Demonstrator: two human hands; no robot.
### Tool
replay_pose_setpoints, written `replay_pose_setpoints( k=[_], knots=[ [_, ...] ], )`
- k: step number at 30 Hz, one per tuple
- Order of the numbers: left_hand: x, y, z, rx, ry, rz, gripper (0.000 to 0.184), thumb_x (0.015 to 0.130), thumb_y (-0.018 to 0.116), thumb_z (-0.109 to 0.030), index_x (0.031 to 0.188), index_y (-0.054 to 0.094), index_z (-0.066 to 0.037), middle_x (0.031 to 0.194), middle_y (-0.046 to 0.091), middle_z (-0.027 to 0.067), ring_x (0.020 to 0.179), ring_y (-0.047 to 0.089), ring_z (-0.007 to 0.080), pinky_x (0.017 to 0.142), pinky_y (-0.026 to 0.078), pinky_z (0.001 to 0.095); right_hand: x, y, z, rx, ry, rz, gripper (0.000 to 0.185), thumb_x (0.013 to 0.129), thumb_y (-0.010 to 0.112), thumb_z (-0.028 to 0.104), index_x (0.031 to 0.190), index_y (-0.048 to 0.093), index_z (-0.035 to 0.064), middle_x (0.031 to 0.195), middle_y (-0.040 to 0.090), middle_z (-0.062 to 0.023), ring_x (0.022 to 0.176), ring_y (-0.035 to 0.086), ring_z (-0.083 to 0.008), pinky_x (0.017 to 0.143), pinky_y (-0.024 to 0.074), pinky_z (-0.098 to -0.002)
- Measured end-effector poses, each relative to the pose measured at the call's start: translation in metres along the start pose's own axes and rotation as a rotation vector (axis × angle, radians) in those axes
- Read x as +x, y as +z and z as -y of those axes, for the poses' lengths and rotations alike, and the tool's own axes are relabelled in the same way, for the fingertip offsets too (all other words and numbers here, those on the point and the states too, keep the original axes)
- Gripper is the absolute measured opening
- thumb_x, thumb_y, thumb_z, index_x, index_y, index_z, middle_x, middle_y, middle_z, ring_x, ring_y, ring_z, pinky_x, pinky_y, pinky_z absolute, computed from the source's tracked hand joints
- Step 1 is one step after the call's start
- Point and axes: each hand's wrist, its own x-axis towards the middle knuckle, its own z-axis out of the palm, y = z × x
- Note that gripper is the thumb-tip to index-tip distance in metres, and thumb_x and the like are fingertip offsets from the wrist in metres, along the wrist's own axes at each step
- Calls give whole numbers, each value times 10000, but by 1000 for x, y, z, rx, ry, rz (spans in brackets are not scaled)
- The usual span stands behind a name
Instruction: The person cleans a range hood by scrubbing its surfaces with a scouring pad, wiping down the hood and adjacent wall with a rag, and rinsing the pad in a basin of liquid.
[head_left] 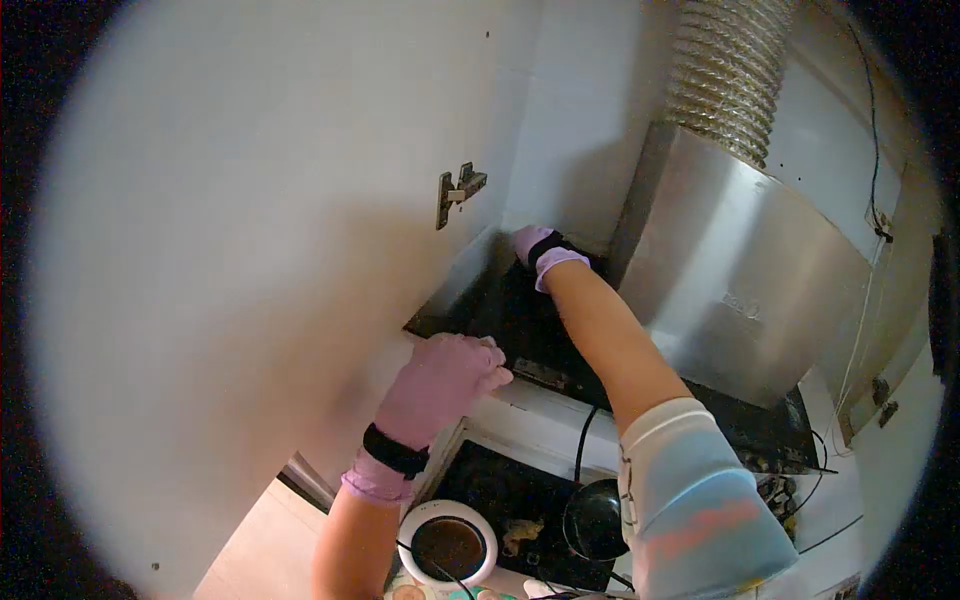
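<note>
My left hand (pixel 447 388), in a pink-purple glove with a black band at the wrist, is at the front left edge of the black range hood top (pixel 520 325). Its fingers are curled together, and what they may hold is hidden. My right hand (pixel 534 246), gloved alike, reaches across the hood top to its back left corner, by the wall. The fingers there are out of sight, so their grip does not show. Right of that forearm stands the hood's stainless steel chimney cover (pixel 740 265).
A ribbed foil duct (pixel 730 75) rises from the chimney cover. Below the hood, a white round pot (pixel 448 541) and a black pan (pixel 597 520) stand at a dark cooktop (pixel 490 490). A metal hinge (pixel 458 194) juts from the white panel (pixel 250 230) at left. Cables hang at right.
</note>
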Motion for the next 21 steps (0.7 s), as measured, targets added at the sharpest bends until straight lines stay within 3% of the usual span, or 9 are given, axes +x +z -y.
replay_pose_setpoints(
  k=[8,13,15,17,18,21],
  knots=[
    [1,-8,-2,68,-52,77,201,803,516,-270,735,562,-86,769,576,82,743,586,263,647,461,389,129,118,-62,-77,-47,90,266,825,479,199,1028,615,93,1035,611,-152,967,588,-312,788,478,-419],
    [2,-12,-3,105,-33,21,194,798,520,-277,758,579,-96,815,593,73,766,593,252,647,472,374,69,30,-39,54,-16,96,279,827,479,199,1064,586,98,1041,608,-147,962,585,-314,787,478,-424],
    [6,-15,-2,94,-94,199,197,790,526,-284,769,588,-98,874,602,72,788,597,247,666,473,372,70,30,-38,87,-16,100,283,828,480,200,1073,579,99,1042,607,-146,961,585,-315,786,478,-425],
    [6,-16,-4,124,-81,196,203,785,530,-290,771,591,-98,886,602,67,790,597,244,671,472,374,82,50,-49,96,-14,22,284,825,478,188,1077,573,99,1031,610,-146,945,588,-322,788,478,-421],
    [5,-17,-4,155,-63,194,209,780,534,-297,774,594,-97,898,602,62,791,597,242,677,471,375,68,33,-42,-54,-31,55,276,821,488,188,1068,577,103,1017,613,-148,953,584,-319,798,472,-415],
    [2,-16,-3,35,-130,134,205,773,538,-300,778,596,-103,862,600,51,779,597,235,674,473,375,59,7,-33,5,24,140,276,814,511,192,1067,579,106,1019,615,-138,954,584,-310,806,468,-412]
  ],
)
